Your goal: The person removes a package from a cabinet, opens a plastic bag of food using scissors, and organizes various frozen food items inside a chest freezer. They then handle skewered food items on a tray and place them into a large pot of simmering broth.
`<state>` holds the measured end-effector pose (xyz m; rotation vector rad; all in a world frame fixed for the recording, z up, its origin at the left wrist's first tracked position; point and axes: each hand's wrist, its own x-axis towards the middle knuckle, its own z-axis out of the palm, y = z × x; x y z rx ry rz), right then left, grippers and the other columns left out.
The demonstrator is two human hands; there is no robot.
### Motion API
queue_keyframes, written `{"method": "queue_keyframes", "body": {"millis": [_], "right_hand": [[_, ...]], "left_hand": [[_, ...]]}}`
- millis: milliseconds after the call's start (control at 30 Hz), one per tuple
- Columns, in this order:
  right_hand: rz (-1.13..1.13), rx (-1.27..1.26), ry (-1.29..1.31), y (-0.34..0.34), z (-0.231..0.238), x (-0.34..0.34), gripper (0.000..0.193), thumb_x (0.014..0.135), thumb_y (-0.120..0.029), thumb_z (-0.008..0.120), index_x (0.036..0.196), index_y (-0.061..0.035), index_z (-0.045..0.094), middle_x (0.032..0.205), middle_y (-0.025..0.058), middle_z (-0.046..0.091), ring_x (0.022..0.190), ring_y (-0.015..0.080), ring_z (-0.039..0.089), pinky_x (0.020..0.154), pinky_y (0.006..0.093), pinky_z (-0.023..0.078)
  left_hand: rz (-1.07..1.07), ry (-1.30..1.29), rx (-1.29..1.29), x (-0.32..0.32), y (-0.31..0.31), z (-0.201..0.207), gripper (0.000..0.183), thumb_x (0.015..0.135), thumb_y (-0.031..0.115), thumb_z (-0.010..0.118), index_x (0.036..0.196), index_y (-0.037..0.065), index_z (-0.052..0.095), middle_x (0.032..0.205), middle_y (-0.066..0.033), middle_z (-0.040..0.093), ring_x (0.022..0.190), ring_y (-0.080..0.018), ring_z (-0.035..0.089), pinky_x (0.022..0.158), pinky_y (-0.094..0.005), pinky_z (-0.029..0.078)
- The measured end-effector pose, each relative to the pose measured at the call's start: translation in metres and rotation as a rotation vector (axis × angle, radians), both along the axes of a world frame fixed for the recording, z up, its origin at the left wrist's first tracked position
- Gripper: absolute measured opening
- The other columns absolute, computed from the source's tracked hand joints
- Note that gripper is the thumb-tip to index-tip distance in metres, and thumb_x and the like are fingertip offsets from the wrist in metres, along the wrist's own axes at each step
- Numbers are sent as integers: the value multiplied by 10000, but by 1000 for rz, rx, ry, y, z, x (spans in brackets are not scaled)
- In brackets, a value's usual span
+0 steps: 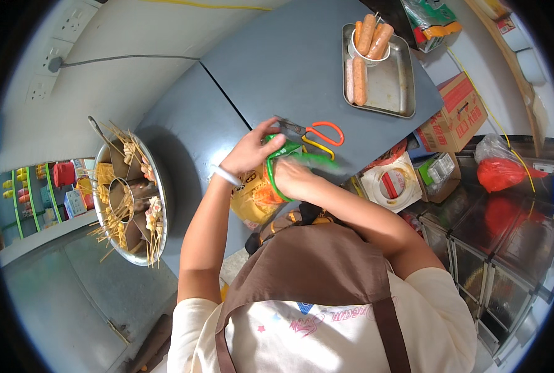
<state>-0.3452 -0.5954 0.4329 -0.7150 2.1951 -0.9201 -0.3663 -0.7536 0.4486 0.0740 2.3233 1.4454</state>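
With my left hand [251, 150] I hold the green-rimmed yellow plastic bag [247, 204], seemingly steadying its mouth for my right hand [294, 179] alongside, whose grip I can't tell.

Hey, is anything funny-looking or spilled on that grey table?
The scissors by the left hand look a little odd: one handle loop is orange-red and the other is yellow, so they don't match. I see no spill on the grey table, though the hands and bag hide part of it.
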Motion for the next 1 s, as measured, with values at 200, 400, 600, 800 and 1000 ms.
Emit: {"method": "queue_keyframes", "body": {"millis": [200,400,600,800,1000], "right_hand": [[181,62,-158,1,-5,-18,276,848,-238,602,973,1,659,928,191,680,812,309,661,690,412,520],[101,56,-40,13,48,-12,137,792,-26,525,799,75,618,765,256,633,694,382,652,612,445,519],[-4,-223,443,13,87,-4,52,744,15,591,795,9,599,736,174,620,697,338,652,628,409,531],[-283,-546,-601,59,78,-37,170,890,19,550,1048,-29,589,958,53,631,811,119,621,685,269,524],[-387,-860,-816,112,79,-58,247,902,-9,538,1147,-27,559,1081,83,622,983,152,616,826,270,527]], "left_hand": [[-199,-129,75,-25,25,2,328,917,326,651,841,11,600,722,-15,595,727,-95,482,704,-286,443],[317,-208,762,-11,-5,-4,107,957,166,590,931,93,516,828,44,524,772,-61,480,716,-215,422],[375,-84,962,2,-33,9,141,973,215,545,921,108,470,777,-19,592,766,-188,660,699,-309,550],[434,-83,935,6,-31,2,154,951,202,590,909,118,468,779,5,563,785,-185,637,712,-310,537],[311,-140,942,7,-38,-3,265,936,221,617,1129,74,509,921,-22,613,873,-179,630,754,-316,526]]}}
